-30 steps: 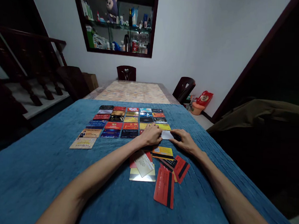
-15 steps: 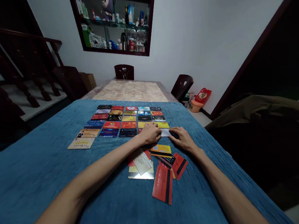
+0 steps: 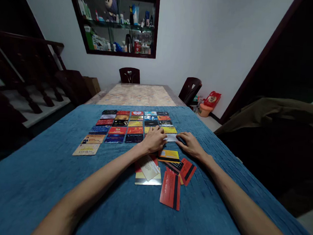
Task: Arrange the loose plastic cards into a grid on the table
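A white card (image 3: 171, 137) lies flat on the cloth at the near right end of the card rows. My left hand (image 3: 155, 139) has its fingers curled down at the card's left edge and covers part of the neighbouring cards. At the right edge, my right hand (image 3: 189, 143) holds the same card with bent fingers and thumb. Closer to me is a loose pile: a yellow card (image 3: 169, 154) with a dark stripe, a red card (image 3: 170, 189), a tilted red card (image 3: 187, 170) and a beige card (image 3: 149, 168), partly overlapping.
Several cards stand in neat rows on the blue cloth (image 3: 116, 201), with a VIP card (image 3: 93, 139) and a pale card (image 3: 86, 149) at the near left corner. Beyond is the bare stone tabletop (image 3: 136, 94). Dark chairs (image 3: 129, 75) stand around the table.
My left hand has shifted very slightly left along the white card's edge. My right hand stays at the other edge; the view has moved a little.
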A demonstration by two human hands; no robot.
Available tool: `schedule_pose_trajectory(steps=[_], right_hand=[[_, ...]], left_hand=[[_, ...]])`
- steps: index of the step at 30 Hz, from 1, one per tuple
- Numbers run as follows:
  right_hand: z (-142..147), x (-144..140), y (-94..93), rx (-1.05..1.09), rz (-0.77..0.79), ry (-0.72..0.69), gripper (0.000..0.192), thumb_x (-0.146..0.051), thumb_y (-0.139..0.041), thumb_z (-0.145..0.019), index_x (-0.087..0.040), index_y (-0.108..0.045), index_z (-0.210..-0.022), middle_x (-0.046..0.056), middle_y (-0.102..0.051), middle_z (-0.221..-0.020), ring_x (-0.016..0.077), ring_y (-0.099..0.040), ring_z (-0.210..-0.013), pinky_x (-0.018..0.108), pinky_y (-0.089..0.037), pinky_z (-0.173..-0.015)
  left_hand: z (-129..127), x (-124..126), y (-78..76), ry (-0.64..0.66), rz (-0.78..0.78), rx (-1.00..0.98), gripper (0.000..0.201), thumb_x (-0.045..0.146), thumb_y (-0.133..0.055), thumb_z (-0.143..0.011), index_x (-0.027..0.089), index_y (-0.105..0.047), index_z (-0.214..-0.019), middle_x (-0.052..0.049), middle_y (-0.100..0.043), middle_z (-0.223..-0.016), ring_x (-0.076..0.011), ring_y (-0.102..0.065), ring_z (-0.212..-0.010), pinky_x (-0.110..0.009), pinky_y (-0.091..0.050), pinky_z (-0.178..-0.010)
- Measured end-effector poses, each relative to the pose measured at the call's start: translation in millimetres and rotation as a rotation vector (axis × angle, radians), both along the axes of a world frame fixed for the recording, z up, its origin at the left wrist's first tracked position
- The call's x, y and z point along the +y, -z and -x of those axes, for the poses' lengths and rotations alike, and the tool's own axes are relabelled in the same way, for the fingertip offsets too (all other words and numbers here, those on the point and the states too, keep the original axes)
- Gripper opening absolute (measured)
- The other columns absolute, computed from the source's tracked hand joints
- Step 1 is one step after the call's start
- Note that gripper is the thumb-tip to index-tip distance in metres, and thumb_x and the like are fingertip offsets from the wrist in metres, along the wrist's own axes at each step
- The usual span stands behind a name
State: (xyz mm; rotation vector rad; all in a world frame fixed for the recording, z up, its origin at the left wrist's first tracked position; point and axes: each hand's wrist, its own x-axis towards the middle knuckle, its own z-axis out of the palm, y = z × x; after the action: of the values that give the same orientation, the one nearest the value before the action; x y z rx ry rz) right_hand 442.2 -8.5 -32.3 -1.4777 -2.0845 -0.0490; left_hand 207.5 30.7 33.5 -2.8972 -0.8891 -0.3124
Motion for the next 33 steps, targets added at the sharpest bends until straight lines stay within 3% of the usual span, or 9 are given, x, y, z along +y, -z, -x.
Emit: schedule_pose_trajectory(steps=[7, 12, 20, 26, 33], right_hand=[[9, -6, -6.8, -0.076, -0.067, 0.003, 0.027, -0.032, -0.055, -0.095, -0.022, -0.073, -0.113, 0.011, -0.069, -0.117, 0.0274, -0.055, -0.104, 0.042, -0.046, -0.089], [18, -11, -9.7, -0.202, -0.020, 0.067, 0.024, -0.032, -0.058, -0.094, -0.026, -0.074, -0.111, 0.009, -0.071, -0.118, 0.0301, -0.052, -0.109, 0.042, -0.043, -0.083], [16, -19, -19.6, -0.132, -0.064, 0.044, 0.027, -0.033, -0.058, -0.094, -0.024, -0.071, -0.115, 0.010, -0.070, -0.119, 0.0291, -0.053, -0.108, 0.043, -0.043, -0.086], [21, -34, -43.1, -0.081, -0.073, -0.117, 0.020, -0.032, -0.060, -0.092, -0.022, -0.074, -0.102, 0.009, -0.074, -0.102, 0.0260, -0.057, -0.100, 0.042, -0.044, -0.087], [39, -49, -62.0, -0.120, 0.101, -0.265, 0.025, -0.032, -0.069, -0.084, -0.021, -0.072, -0.106, 0.009, -0.071, -0.104, 0.0264, -0.055, -0.101, 0.042, -0.045, -0.086]], left_hand=[[22, -12, -0.5, 0.035, 0.016, -0.014, 0.021, 0.022, -0.054, -0.095, 0.017, -0.072, -0.104, -0.011, -0.066, -0.110, -0.0284, -0.050, -0.109, -0.043, -0.039, -0.088], [31, -29, -0.9, 0.133, 0.100, -0.081, 0.018, 0.022, -0.057, -0.092, 0.018, -0.073, -0.099, -0.009, -0.069, -0.103, -0.0271, -0.049, -0.109, -0.042, -0.039, -0.090], [35, -51, 2.7, 0.248, 0.198, -0.031, 0.017, 0.032, -0.063, -0.091, 0.019, -0.073, -0.093, -0.009, -0.068, -0.101, -0.0285, -0.049, -0.110, -0.046, -0.038, -0.093], [36, -47, 7.0, 0.240, 0.204, -0.032, 0.016, 0.031, -0.066, -0.088, 0.019, -0.072, -0.097, -0.009, -0.065, -0.108, -0.0274, -0.049, -0.110, -0.044, -0.038, -0.093], [37, -41, 3.3, 0.184, 0.217, -0.031, 0.021, 0.032, -0.065, -0.089, 0.017, -0.070, -0.103, -0.010, -0.064, -0.109, -0.0279, -0.049, -0.110, -0.043, -0.037, -0.094]])
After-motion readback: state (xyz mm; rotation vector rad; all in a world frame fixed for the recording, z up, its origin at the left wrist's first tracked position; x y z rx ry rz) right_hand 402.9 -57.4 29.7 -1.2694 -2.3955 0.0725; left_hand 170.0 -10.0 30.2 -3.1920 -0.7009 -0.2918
